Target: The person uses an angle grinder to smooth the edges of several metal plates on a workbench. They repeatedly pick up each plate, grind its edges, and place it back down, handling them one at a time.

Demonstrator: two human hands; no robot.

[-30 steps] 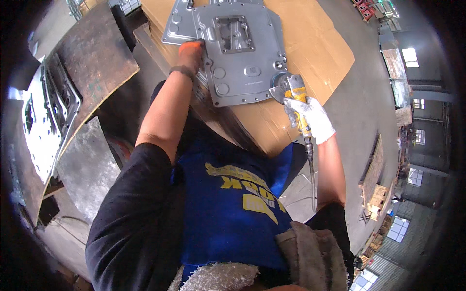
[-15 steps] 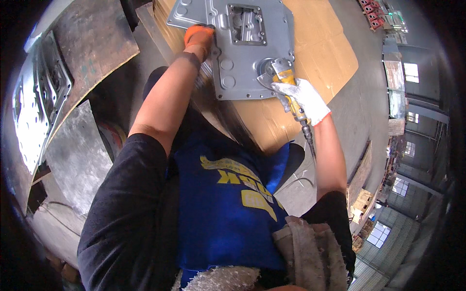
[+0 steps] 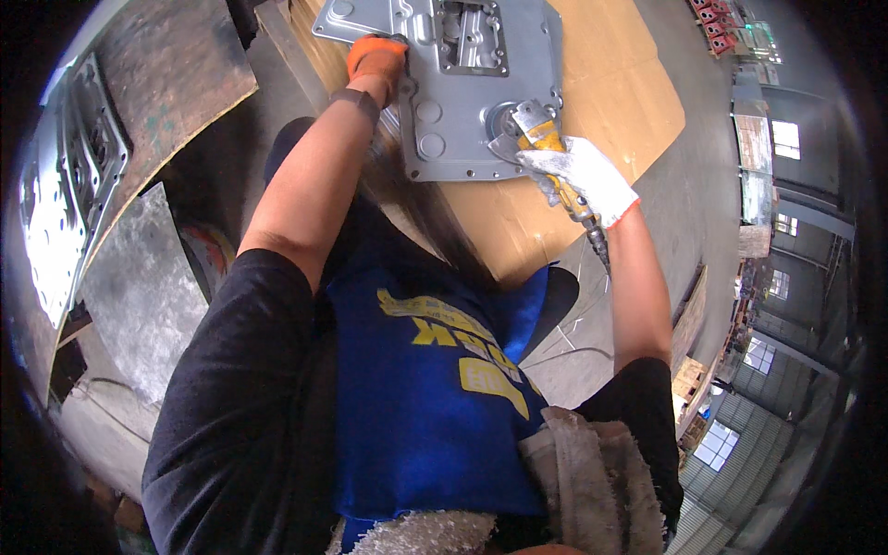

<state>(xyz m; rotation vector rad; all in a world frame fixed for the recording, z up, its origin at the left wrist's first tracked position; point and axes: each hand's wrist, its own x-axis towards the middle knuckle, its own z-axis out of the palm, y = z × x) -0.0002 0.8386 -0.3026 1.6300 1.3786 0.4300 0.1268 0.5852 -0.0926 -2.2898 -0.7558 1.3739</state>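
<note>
A grey cast metal cover [image 3: 453, 116] with a rectangular opening, round bosses and bolt holes along its rim lies on brown cardboard. My left hand [image 3: 377, 61], in an orange glove, grips the cover's left edge near the inner corner; its fingertips are partly hidden. In a white glove, my right hand [image 3: 592, 178] is wrapped round the yellow body of an angle grinder [image 3: 544, 139]. The grinder's head is over the lower right part of the cover, beside a round raised ring. Its disc is partly hidden, so I cannot tell whether it touches the metal.
Cardboard [image 3: 615, 111] extends beyond the cover to the right. At the left, a similar metal cover [image 3: 69, 199] rests on a worn board [image 3: 176, 69], with a grey sheet [image 3: 143, 291] below it. Red parts [image 3: 714, 23] stand far off at the upper right.
The cover and both hands sit slightly higher in the picture. The grinder's rear end has swung a little to the right, and its head has shifted slightly up.
</note>
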